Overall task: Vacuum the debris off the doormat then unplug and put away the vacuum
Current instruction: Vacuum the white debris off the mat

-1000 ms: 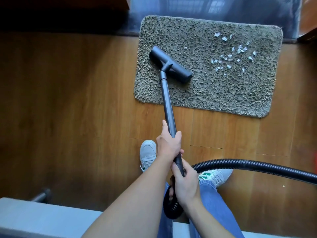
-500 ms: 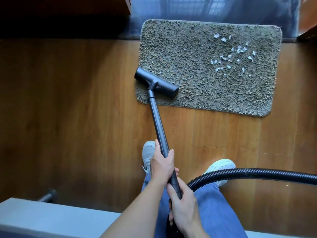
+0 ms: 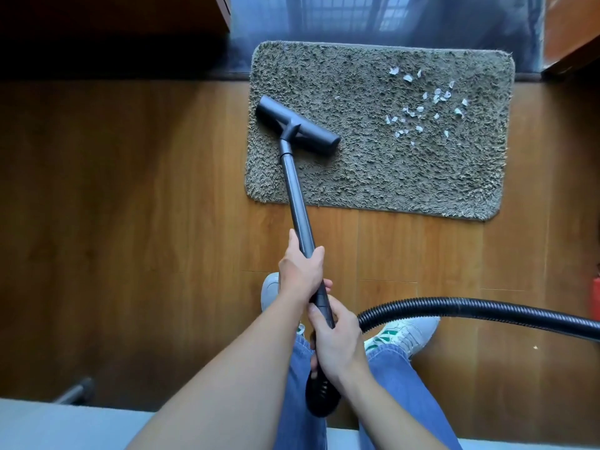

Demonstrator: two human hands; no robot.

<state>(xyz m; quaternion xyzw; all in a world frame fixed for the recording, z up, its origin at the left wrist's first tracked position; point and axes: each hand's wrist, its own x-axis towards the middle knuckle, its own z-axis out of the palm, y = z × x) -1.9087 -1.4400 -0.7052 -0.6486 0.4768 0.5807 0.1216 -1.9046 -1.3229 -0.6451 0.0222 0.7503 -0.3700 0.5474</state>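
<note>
A shaggy grey-green doormat lies on the wooden floor in front of a glass door. Several white scraps of debris are scattered on its right half. The black vacuum floor head rests on the mat's left part, well left of the scraps. Its dark wand runs back towards me. My left hand grips the wand higher up. My right hand grips the handle end just below it. A black ribbed hose leads off to the right edge.
My two sneakers and jeans legs stand below the hands. Dark furniture fills the top left and a wooden cabinet corner the top right. A pale surface runs along the bottom edge. A red object sits at the right edge.
The floor head went from mid-mat back to the mat's near left edge, then forward onto the left part of the mat again. Both hands moved with the wand.
</note>
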